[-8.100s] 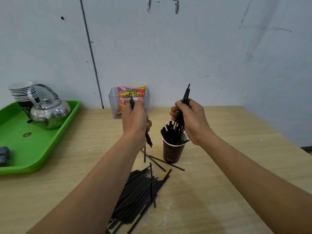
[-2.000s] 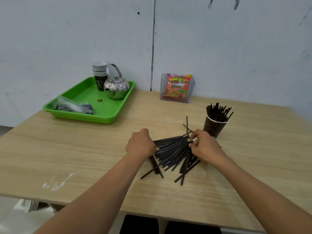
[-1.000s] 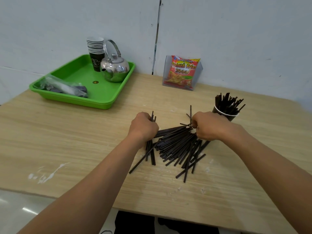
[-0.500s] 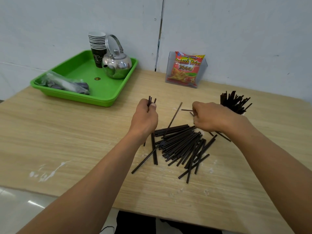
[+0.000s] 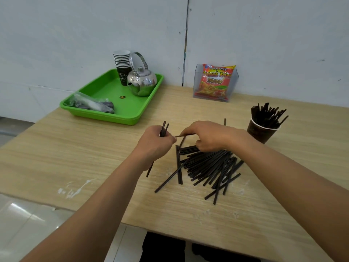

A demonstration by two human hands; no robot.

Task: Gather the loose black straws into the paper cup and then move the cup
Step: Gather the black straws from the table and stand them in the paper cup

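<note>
A heap of loose black straws (image 5: 209, 167) lies on the wooden table in front of me. My left hand (image 5: 154, 144) is closed around a few straws held upright, their tips sticking out above the fist. Just right of it, my right hand (image 5: 205, 137) pinches one straw held level, its tip pointing at the left hand. The dark paper cup (image 5: 261, 130) stands upright at the right, apart from both hands, with several straws bristling out of it.
A green tray (image 5: 130, 118) at the back left carries a steel kettle (image 5: 141, 81), a stack of paper cups (image 5: 122, 67) and a plastic bag. A clear holder with a snack packet (image 5: 216, 82) stands against the wall. The table's front edge is near.
My right hand has lifted a single straw off the heap and brought it toward my left hand. My left hand has kept its few straws and stayed in place.
</note>
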